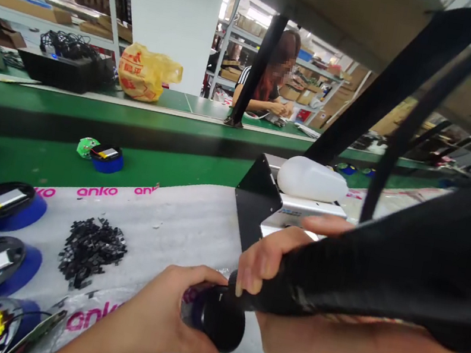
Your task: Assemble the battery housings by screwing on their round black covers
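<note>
Head camera looked down over a workbench where the person's left hand [170, 313] was curled around a round black piece [218, 321], thumb along its near edge and fingers wrapped behind it, holding it just above a white foam sheet [191, 223] printed with pink "anko" lettering. The right hand [269, 260] was clenched around the narrow end of a black tool [381, 279], a big tapering body that filled the right side of the view; its fingers came over the top of the tool and its palm lay underneath. The tool's tip met the round black piece from the right, so the piece sat between the two hands, touching the left palm and right at the right hand's fingertips. To the left of the left hand, well apart, a loose pile of small black parts [92, 249] lay on the foam. Further left stood several blue round bases [26, 211] carrying black housings with silver batteries and wires. Just behind the right hand a silver-and-black box [259, 198] stood with a white plastic bottle [311, 180] lying on top of it. Beyond the foam ran a green conveyor belt [173, 169], with one more blue base on it. On the far bench a yellow plastic bag [144, 72] sat beside a black tray of cables [62, 66], and a co-worker [266, 88] was seated there, partly hidden behind a black post [258, 66], hands busy on the bench top.
</note>
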`<state>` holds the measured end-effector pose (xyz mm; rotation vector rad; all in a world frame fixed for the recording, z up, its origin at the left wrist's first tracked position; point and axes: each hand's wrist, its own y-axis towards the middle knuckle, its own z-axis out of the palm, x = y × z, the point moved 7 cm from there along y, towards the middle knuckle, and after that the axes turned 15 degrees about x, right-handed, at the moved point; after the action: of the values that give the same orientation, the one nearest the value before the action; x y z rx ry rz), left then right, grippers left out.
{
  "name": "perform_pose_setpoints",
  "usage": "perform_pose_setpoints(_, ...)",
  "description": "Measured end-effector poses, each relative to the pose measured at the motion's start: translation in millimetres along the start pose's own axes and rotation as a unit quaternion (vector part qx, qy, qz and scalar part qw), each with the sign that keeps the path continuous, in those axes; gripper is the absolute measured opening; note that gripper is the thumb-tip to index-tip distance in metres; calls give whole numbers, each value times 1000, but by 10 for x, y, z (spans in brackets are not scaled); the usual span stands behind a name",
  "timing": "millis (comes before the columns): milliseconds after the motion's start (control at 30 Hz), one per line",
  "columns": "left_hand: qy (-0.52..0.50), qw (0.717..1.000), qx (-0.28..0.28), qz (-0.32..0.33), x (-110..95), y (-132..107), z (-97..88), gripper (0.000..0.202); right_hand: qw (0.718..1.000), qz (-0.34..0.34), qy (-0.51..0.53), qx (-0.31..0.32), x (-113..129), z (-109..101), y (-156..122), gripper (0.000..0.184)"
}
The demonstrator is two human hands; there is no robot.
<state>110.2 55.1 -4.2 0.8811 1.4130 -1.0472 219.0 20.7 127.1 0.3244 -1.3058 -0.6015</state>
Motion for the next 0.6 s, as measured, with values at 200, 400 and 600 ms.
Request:
perform_pose_setpoints(200, -103, 993, -14, 52, 6, 5, -24, 51, 996, -80, -30, 16, 75, -27, -238, 27)
perform_pose_setpoints(400, -154, 983, -37, 96, 40, 15, -84, 9, 996, -67, -49, 29, 103, 16, -313, 15)
perform_pose_setpoints(600, -138, 986, -31, 88, 31, 0, -97, 13, 990, -99, -53, 84, 127, -67, -265, 17)
